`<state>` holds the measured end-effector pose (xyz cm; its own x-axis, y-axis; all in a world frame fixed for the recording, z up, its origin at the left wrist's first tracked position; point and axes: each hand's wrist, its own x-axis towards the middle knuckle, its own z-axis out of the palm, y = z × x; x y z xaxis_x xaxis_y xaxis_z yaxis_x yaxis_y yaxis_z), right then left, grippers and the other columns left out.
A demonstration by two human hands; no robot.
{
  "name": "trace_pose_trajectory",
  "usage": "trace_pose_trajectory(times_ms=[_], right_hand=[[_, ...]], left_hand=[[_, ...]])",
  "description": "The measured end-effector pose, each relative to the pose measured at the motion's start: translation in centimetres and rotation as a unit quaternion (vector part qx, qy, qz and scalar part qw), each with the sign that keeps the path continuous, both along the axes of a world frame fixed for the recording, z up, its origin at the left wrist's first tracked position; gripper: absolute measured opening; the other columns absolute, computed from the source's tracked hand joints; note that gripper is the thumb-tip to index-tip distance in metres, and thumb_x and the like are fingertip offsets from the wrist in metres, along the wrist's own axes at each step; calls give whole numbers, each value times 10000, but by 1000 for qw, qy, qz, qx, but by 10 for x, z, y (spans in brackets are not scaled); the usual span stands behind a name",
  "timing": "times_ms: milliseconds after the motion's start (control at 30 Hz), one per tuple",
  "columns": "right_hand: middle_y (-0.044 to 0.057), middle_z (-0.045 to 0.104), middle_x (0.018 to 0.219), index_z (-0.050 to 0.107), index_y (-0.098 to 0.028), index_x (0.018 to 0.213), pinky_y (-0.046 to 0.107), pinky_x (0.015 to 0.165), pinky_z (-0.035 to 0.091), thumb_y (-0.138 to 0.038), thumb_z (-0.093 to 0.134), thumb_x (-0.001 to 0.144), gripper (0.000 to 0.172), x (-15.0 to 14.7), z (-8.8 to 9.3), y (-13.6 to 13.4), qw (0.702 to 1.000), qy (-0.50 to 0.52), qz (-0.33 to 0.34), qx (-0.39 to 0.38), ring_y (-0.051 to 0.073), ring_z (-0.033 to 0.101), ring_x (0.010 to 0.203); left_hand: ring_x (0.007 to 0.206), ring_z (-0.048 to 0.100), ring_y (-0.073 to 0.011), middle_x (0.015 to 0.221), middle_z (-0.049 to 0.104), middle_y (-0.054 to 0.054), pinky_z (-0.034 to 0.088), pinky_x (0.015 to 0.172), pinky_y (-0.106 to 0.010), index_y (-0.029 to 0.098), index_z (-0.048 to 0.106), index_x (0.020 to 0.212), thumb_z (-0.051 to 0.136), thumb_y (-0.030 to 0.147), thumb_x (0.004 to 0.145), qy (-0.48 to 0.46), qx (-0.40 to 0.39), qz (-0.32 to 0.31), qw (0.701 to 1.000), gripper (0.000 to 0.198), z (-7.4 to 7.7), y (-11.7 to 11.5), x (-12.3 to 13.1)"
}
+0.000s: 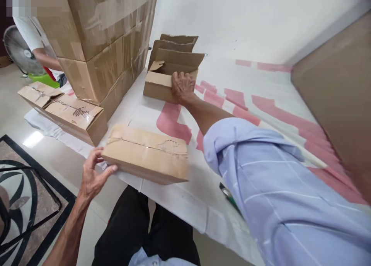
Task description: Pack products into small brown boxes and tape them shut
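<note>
A closed cardboard box (147, 154) lies near the table's front edge, its top seam taped. My left hand (95, 171) grips its left end, thumb along the lower front edge and fingers around the corner. Farther back stands an open cardboard box (158, 89) with its flaps raised. My right hand (183, 87) is closed over the front wall of that box near its right corner, fingers hooked over the rim. How far those fingertips reach inside is hidden.
Tall stacked cartons (107, 57) rise at the back left, with more small taped boxes (72, 113) beside them. A green-handled cutter (228, 196) lies partly under my right sleeve. A large brown carton (336, 92) borders the right. Another person's arm (48, 59) shows near a fan (21, 51).
</note>
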<state>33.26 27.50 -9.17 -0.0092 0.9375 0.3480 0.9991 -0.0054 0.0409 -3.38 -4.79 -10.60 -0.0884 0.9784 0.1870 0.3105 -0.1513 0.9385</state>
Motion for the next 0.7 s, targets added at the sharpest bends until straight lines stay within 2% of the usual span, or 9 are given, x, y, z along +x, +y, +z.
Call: trace_pose_trajectory(times_ms=[100,167,233,300,333,433,533,633,700], right_hand=[[354,565,1448,513,73,1423,539,1102,359,-191,452,1119,408,4,10,-15,998,-17,62,6,365,537,1375],[347,516,1511,465,53,1491,560,1158,328,-230,542,1091,496,9,15,-36,993,-12,114,6,374,488,1422],[331,466,1570,426,5,1549,540,1171,348,-289,629,1054,610,18,18,-64,989,16,146,-1,367,467,1435],[314,477,1569,450,-49,1545,501,1112,432,-327,700,1006,656,31,18,-94,988,65,136,-22,353,511,1388],[298,524,1523,497,-74,1508,481,1063,477,-332,719,985,624,38,17,-110,987,94,122,-37,342,560,1330],[248,649,1374,644,-121,1329,431,901,571,-313,710,933,444,63,14,-162,975,185,94,-79,290,693,1080],[216,736,1254,716,-144,1144,425,848,601,-366,650,939,308,87,11,-221,963,239,50,-111,287,739,995],[201,787,1135,737,-184,984,437,867,601,-399,641,912,246,107,3,-285,957,224,-23,-185,320,757,999],[191,801,1066,730,-209,937,455,861,591,-459,640,904,268,116,-8,-328,946,196,-67,-250,344,762,972]], left_hand=[[1197,695,-343,1236,719,-116,602,992,-467,289,763,1046,969,481,738,6,-18,-114,993,417,-4,-13,20],[1321,649,-381,1390,675,-144,595,1039,-505,298,722,1272,995,510,698,7,-16,-175,984,670,-10,-9,27],[1491,533,-436,1606,541,-178,560,1116,-572,310,569,1527,1013,578,638,-6,-14,-228,974,1029,-19,2,30],[1592,414,-473,1723,411,-206,496,1190,-633,313,409,1664,1017,625,604,-25,-17,-277,960,1261,-27,16,31],[1611,384,-482,1738,389,-212,474,1209,-655,309,359,1693,1014,641,597,-32,-16,-295,955,1319,-31,21,33],[1594,406,-482,1717,415,-207,448,1231,-676,299,325,1712,1006,641,596,-32,5,-316,948,1351,-36,26,42],[1544,465,-470,1671,458,-199,443,1241,-658,282,344,1699,1003,590,606,-13,40,-300,953,1313,-35,18,53],[1518,484,-456,1632,483,-195,441,1244,-645,265,344,1693,994,525,625,4,64,-289,955,1277,-32,8,59],[1511,487,-448,1619,490,-192,428,1258,-636,259,335,1694,993,486,626,21,78,-284,955,1275,-30,3,60]])
